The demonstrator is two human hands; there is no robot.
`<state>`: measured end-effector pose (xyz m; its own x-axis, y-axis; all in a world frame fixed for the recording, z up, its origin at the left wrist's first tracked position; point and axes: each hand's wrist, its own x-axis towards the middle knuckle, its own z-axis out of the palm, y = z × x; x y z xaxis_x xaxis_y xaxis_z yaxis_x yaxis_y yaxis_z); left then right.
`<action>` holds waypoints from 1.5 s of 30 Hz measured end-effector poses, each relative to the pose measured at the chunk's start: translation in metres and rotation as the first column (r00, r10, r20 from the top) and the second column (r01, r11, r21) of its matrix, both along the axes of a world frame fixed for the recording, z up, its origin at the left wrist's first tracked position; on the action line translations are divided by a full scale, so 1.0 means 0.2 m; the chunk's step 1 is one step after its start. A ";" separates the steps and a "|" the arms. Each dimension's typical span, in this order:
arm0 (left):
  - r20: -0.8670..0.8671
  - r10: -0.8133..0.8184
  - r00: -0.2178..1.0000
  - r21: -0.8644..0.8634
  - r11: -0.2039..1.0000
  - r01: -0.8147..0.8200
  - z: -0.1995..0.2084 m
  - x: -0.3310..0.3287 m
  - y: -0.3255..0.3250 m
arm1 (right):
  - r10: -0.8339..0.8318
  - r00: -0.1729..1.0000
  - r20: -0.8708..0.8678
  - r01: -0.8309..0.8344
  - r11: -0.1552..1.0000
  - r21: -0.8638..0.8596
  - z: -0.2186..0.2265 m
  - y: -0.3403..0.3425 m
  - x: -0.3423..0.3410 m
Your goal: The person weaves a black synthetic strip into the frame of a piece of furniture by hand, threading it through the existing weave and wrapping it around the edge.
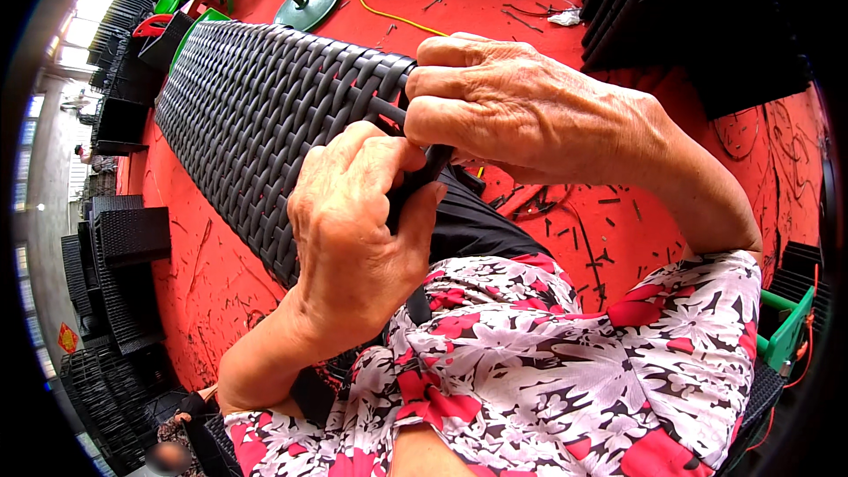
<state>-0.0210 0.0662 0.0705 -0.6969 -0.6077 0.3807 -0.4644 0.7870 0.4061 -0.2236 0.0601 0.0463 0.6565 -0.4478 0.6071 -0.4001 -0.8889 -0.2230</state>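
Observation:
A long dark grey woven panel of flat plastic strips slopes from the far left to its near end at my hands. A dark strip comes out of the weave and runs under the curled fingers of my right hand, which are closed on it. Lower down, my left hand is closed around a dark piece at the panel's end, its thumb and fingers bent about it. Small gaps in the weave by my fingers show red floor. My fingers hide where the strip ends and whether the two dark parts join.
The red floor is littered with dark strip scraps. Far off, a green stand's round base stands beside a yellow cord. Black stacked pieces rise at right; dark woven furniture lines the left. Another person's arm shows lower left.

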 end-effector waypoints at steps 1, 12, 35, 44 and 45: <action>0.000 0.000 1.000 0.000 1.000 0.000 0.00 0.00 0.00 | 0.000 1.000 -0.002 0.000 1.000 -0.007 -0.01 0.00 0.00; 0.010 -0.006 1.000 -0.004 1.000 0.006 0.00 0.01 -0.01 | -0.012 0.992 0.129 0.018 0.999 -0.045 -0.04 0.03 -0.04; -0.516 -0.088 0.852 0.241 0.939 0.243 0.46 -0.14 -0.22 | 0.059 0.422 0.905 -0.470 0.867 0.163 0.50 -0.06 -0.17; -0.770 -0.394 0.501 0.069 0.730 0.680 0.64 -0.28 -0.37 | -0.303 0.952 -0.044 0.302 0.953 -0.029 0.66 -0.22 0.01; -0.823 -0.219 0.524 0.096 0.856 0.508 0.58 -0.29 -0.34 | -0.382 0.914 -0.135 0.373 0.924 -0.084 0.62 -0.23 0.05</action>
